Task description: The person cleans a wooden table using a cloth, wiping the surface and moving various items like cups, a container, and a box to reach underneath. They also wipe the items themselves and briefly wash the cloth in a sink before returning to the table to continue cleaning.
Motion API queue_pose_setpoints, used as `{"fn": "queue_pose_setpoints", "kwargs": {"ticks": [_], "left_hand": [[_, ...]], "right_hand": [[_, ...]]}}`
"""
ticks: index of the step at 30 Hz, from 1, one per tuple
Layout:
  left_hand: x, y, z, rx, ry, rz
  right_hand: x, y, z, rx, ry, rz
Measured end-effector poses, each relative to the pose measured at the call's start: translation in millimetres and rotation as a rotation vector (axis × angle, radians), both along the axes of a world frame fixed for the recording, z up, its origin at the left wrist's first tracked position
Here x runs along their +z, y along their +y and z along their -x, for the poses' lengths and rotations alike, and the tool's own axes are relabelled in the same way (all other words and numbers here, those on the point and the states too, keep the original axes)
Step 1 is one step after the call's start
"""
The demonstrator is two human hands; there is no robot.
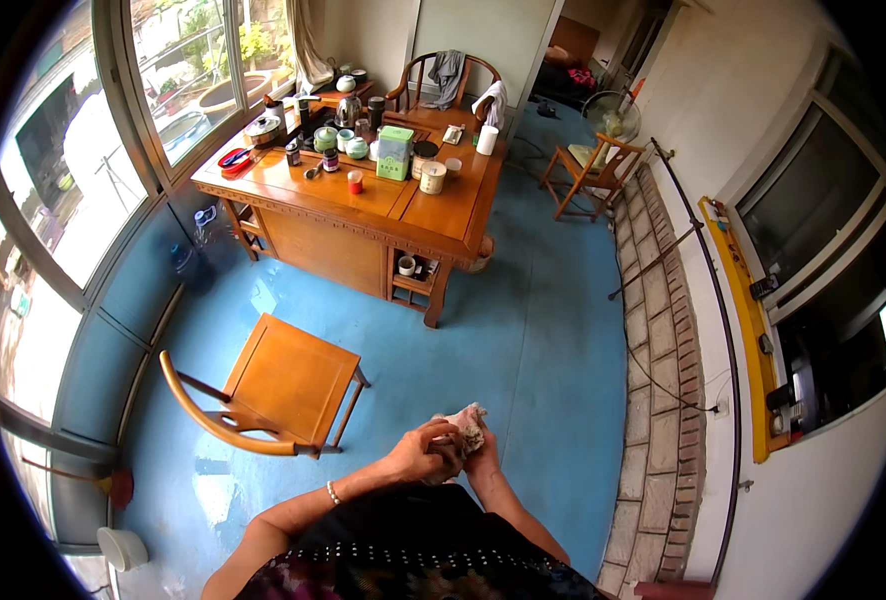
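A crumpled, greyish-pink cloth point(470, 424) is bunched between both hands, close in front of the body. My left hand point(418, 451), with a beaded bracelet on its wrist, has its fingers curled over the left side of the cloth. My right hand point(482, 456) grips the cloth from the right, its fingers partly hidden behind the folds. Below both hands is the blue floor point(555, 420). Left of them stands a wooden chair point(293, 375) with a curved back rail.
Ahead stands a wooden tea table point(315, 259) bearing a green tin point(394, 154), jars, teapots and a kettle. An armchair point(443, 112) draped with cloths is behind it. A small chair point(591, 169) and a fan stand back right. A white bucket point(122, 549) sits lower left.
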State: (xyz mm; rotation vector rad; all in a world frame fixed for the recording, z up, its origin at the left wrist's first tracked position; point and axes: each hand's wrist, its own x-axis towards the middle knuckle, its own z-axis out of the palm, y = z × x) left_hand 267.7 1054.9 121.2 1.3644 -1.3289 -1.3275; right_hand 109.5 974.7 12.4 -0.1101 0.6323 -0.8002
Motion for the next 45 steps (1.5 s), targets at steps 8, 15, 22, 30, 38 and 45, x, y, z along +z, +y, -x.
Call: {"fn": "queue_pose_setpoints", "kwargs": {"ticks": [8, 15, 22, 30, 38, 45], "left_hand": [[4.8, -173.3, -58.2, 0.435, 0.707, -0.37], [-4.4, -289.8, -134.1, 0.628, 1.181, -0.016], [-31.0, -383.2, -233.0, 0.597, 1.13, 0.076], [-90.8, -440.1, -334.6, 0.74, 1.041, -0.186], [-87.5, -477.9, -378.0, 0.826, 1.001, -0.28], [-88.2, -483.2, -402.9, 0.907, 1.033, -0.295]], "right_hand": [[15.4, -234.8, -52.2, -0.065, -0.039, 0.403], [116.4, -383.3, -143.1, -0.269, 0.141, 0.47], [13.1, -495.7, -220.2, -0.088, 1.053, 0.89], [-62.9, -497.7, -288.0, 0.366, 1.785, 1.061], [-88.1, -546.0, -329.1, 0.541, 2.075, 0.812], [-90.9, -639.4, -330.4, 0.561, 2.083, 0.886]]}}
